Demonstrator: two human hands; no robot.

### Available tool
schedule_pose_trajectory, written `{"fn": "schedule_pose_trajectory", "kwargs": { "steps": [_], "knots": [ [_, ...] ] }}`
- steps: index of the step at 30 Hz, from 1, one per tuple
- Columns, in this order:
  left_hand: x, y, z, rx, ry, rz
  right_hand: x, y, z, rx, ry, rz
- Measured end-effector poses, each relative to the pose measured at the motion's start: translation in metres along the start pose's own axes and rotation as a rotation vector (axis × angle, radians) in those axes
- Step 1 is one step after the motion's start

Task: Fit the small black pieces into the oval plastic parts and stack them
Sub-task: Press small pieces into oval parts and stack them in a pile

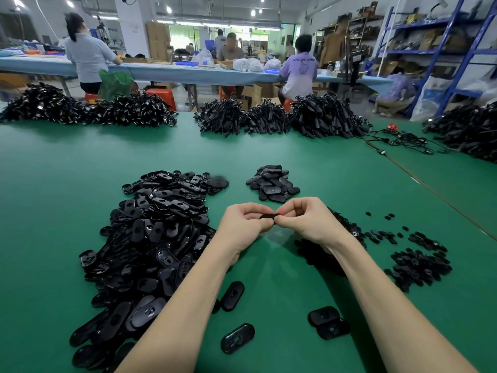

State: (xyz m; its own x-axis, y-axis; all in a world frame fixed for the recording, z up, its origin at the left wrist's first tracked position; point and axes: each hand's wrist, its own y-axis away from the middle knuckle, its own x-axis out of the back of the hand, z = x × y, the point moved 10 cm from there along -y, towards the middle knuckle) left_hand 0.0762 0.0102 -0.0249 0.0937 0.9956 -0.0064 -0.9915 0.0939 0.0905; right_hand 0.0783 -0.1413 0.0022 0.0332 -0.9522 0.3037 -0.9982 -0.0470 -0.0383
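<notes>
At centre frame, the left hand (242, 224) and right hand (306, 222) both pinch one black oval plastic part (267, 216) above the green tabletop (67, 170). The fitting step appears underway. Next, likely, stacking it on the small pile of finished black ovals (273, 183) just above.

Both forearms bare up to frame edge, no sleeves showing. Left hand (243, 224) and right hand (306, 219) ungloved, nothing on wrists or fingers.
</notes>
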Motion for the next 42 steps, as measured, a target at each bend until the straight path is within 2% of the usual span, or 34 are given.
{"fn": "schedule_pose_trajectory", "kwargs": {
  "steps": [3,6,11,14,19,23,28,32,35,42],
  "knots": [
    [0.003,-0.002,-0.001,-0.014,-0.044,0.033,-0.001,-0.001,0.0,-0.003,0.035,0.018],
    [0.001,-0.002,0.003,-0.047,-0.062,-0.004,-0.002,-0.001,0.002,-0.01,0.0,-0.016],
    [-0.001,0.001,0.019,-0.18,-0.237,-0.017,0.01,-0.003,0.006,-0.042,-0.037,0.003],
    [0.0,0.004,0.025,-0.249,-0.361,0.04,0.011,-0.005,0.006,-0.047,-0.012,0.0],
    [0.009,0.001,0.028,-0.283,-0.394,0.142,0.022,-0.006,0.0,-0.024,0.032,0.082],
    [0.017,-0.015,0.041,-0.353,-0.389,0.302,0.036,-0.007,0.004,-0.049,0.022,0.123],
    [-0.002,-0.056,0.051,-0.366,-0.473,0.349,0.034,-0.007,0.009,-0.06,0.007,0.073],
    [-0.004,-0.08,0.047,-0.303,-0.598,0.367,0.027,-0.006,0.012,-0.073,0.017,0.01],
    [-0.003,-0.088,0.04,-0.282,-0.609,0.356,0.026,-0.007,0.012,-0.068,0.02,-0.001],
    [-0.004,-0.06,0.047,-0.377,-0.507,0.349,0.026,-0.009,0.011,-0.066,0.022,-0.01]
  ]
}}
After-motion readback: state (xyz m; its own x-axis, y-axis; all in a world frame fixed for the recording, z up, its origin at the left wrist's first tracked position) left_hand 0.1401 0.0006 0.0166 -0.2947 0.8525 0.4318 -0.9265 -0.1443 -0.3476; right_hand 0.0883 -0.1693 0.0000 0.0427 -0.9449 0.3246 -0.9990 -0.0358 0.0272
